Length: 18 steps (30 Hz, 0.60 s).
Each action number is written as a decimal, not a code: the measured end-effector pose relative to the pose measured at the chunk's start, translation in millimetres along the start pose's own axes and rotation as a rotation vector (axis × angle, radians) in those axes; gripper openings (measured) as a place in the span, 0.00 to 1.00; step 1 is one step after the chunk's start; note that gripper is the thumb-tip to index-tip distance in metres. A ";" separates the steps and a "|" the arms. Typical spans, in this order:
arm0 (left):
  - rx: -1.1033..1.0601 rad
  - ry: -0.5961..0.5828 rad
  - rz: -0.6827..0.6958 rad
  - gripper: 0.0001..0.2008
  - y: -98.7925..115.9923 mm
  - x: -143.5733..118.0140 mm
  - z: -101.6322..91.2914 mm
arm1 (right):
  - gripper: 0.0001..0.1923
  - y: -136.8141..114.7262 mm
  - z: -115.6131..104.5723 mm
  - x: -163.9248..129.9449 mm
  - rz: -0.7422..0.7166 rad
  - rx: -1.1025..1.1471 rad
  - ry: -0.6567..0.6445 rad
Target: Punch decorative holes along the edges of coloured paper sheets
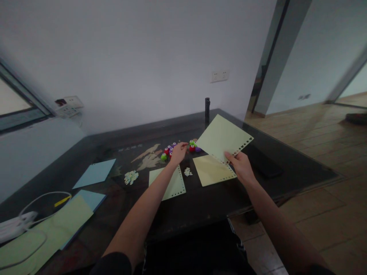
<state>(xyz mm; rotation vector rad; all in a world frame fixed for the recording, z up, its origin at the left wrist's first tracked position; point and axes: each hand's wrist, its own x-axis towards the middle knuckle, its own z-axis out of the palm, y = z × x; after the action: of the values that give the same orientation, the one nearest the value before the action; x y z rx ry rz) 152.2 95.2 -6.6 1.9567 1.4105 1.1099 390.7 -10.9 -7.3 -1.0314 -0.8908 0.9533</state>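
Note:
My right hand [241, 165] is closed on a pale green sheet of paper [225, 138], thumb on top. The sheet is raised and tilted above the table, with a row of cut-out holes, some heart-shaped, along its near edge. My left hand [180, 151] reaches over the table with its fingers stretched out to the right, apart from the sheet. Small red, green and purple toys with eye-like spots [164, 156] lie just left of it, and more such toys [192, 148] lie just right. Under the raised sheet rests a yellow punched sheet [213, 172]. Another pale green sheet [175, 187] lies partly behind my left forearm.
Two piles of small pale pieces, a larger pile [131, 177] and a smaller pile [188, 172], lie on the dark table [183, 214]. Blue sheets [96, 172] and a white power strip with cable [17, 225] are at left. A black cylinder [207, 109] stands at the back.

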 end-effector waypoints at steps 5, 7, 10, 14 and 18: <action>-0.291 -0.133 -0.117 0.17 27.7 -50.2 -27.3 | 0.20 -1.1 4.6 -6.5 0.143 -0.083 -0.216; -0.313 -0.153 -0.126 0.17 33.2 -66.2 -32.5 | 0.19 -0.1 6.3 -8.4 0.200 -0.097 -0.315; -0.292 -0.124 -0.101 0.12 33.3 -78.1 -31.3 | 0.17 0.7 7.7 -9.9 0.258 -0.134 -0.415; -0.280 -0.085 -0.061 0.04 30.7 -80.0 -23.8 | 0.17 -2.0 8.5 -9.9 0.250 -0.160 -0.406; -0.307 -0.012 -0.084 0.10 33.1 -82.3 -21.5 | 0.20 -1.1 7.7 -6.5 0.173 -0.137 -0.330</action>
<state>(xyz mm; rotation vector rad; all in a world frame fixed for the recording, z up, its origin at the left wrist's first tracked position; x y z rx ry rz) 140.9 5.2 3.2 1.6706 1.2212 1.1947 381.8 -15.1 -5.1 -1.0985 -1.1659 1.2451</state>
